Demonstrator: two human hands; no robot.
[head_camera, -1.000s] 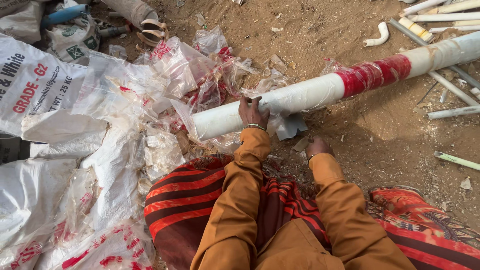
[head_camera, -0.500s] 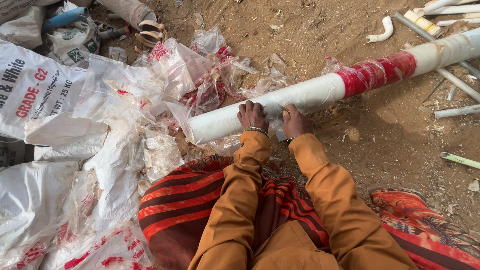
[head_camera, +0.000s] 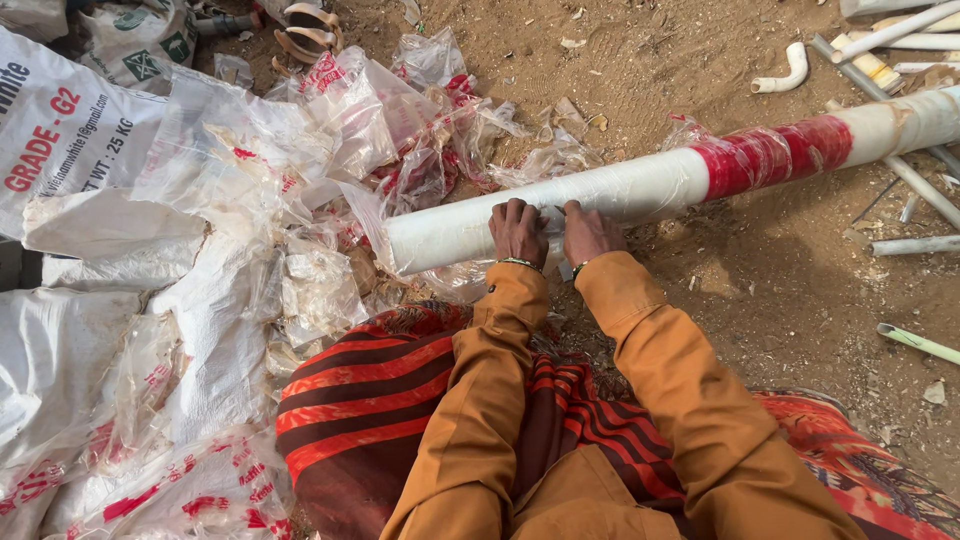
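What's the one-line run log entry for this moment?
left hand: on wrapped white pipe | right hand: on pipe beside it | plastic wrap pile: left

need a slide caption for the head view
Both hands, left hand and right hand, rest on a plastic-wrapped white pipe.

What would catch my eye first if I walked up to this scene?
A long white pipe wrapped in clear plastic, with a red band toward its right, lies slantwise across the dirt ground. Both hands, left and right, press on it side by side. To the left sprawls a heap of crumpled plastic bags and white sacks.
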